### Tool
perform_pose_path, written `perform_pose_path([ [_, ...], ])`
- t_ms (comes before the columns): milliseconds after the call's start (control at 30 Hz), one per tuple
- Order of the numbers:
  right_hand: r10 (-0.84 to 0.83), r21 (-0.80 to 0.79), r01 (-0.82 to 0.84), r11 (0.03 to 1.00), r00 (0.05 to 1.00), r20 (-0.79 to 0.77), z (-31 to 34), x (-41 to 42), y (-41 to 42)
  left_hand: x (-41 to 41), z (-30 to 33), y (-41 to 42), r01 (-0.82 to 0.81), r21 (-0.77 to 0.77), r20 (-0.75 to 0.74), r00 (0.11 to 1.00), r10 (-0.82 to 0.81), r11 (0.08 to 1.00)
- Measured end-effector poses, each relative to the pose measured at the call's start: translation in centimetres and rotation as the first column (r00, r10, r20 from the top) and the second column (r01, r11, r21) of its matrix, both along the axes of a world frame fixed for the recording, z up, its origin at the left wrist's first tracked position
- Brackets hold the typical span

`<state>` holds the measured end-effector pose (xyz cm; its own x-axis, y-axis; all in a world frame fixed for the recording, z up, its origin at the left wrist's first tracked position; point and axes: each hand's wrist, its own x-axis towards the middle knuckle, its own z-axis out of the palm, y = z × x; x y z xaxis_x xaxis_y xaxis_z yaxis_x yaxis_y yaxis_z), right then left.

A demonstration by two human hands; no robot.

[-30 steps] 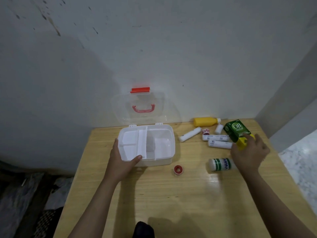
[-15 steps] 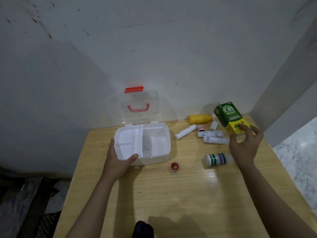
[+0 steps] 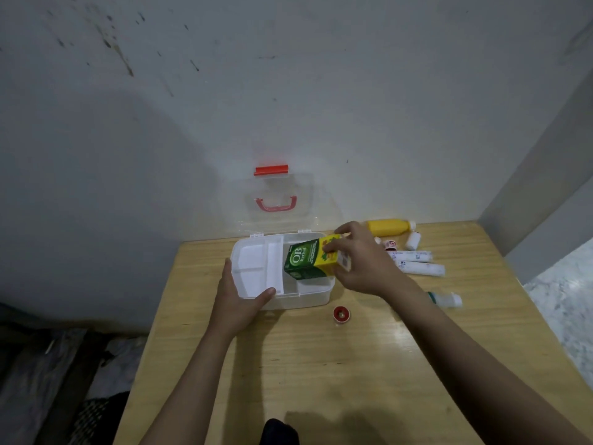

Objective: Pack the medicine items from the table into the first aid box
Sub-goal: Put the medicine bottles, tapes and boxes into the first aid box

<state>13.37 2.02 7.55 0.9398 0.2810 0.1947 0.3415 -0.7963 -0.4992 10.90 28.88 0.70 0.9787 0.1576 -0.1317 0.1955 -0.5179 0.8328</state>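
Hovering over first aid box (image 3: pixel 316 295) — green carton (image 3: pixel 309 260) in right hand (image 3: pixel 362 263)

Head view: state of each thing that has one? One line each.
first aid box: open, lid up against the wall
green carton: held tilted over the box's right compartment
right hand: gripping the carton
left hand: holding the box's front left corner
yellow bottle: lying on its side
white tubes: lying flat
tape roll: flat on the table
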Motion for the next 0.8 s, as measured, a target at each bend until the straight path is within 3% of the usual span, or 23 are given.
perform_pose_path([
  [333, -0.001, -0.093, -0.017, 0.996, 0.983, -0.186, -2.6, 2.4, 4.1, 0.0, 0.5, -0.3, 0.002, -0.023, 0.016, 1.000, -0.002, 1.000],
  [533, -0.089, -0.295, 0.047, 0.954, 0.987, -0.132, -3.5, 3.6, 6.3, -0.1, 0.7, -0.3, 0.006, -0.008, -0.019, 1.000, -0.007, 1.000],
  [667, -0.103, -0.260, 0.051, 0.964, 0.976, -0.193, -3.9, 4.0, 7.9, 0.0, 0.9, -0.2, 0.007, 0.000, -0.028, 1.000, -0.007, 1.000],
  [800, -0.123, -0.090, 0.103, 0.991, 0.957, -0.261, -4.2, 4.1, 9.2, -0.1, 1.0, -0.4, 0.003, 0.003, -0.028, 1.000, -0.003, 1.000],
])
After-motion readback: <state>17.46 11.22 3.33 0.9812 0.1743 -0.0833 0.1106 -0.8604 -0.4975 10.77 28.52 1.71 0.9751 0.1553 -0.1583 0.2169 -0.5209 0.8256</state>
